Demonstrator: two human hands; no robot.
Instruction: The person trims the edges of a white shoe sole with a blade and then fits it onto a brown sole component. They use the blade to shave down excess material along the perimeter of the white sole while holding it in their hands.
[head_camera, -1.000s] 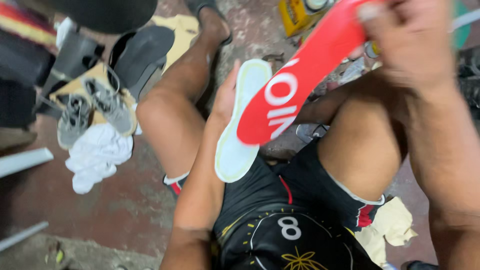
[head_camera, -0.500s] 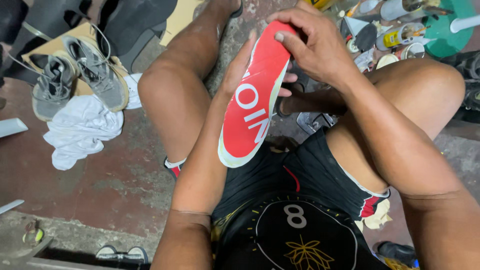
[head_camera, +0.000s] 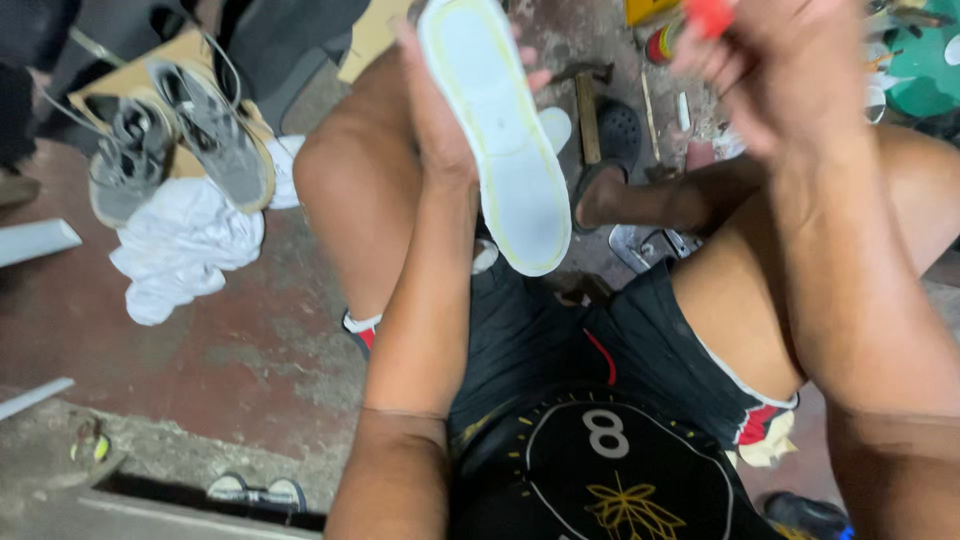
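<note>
My left hand (head_camera: 437, 115) grips a white shoe sole (head_camera: 505, 140) by its left edge and holds it upright above my lap, its pale inner face with a yellowish rim turned toward me. My right hand (head_camera: 765, 75) is raised at the upper right, blurred, with fingers closed on a red insole (head_camera: 710, 14). Only a small part of the insole shows at the top edge. The two hands are apart, and I sit with bare knees on either side.
A pair of grey sneakers (head_camera: 185, 135) lies on cardboard at the upper left, with a crumpled white cloth (head_camera: 180, 250) below it. A hammer (head_camera: 588, 112), a black clog (head_camera: 622, 130) and a metal stand (head_camera: 648, 247) lie between my legs. Green items (head_camera: 925, 65) sit at the top right.
The red insole lay against the white sole in both hands. My right hand has pulled it up and to the right, leaving the white sole bare in my left hand.
</note>
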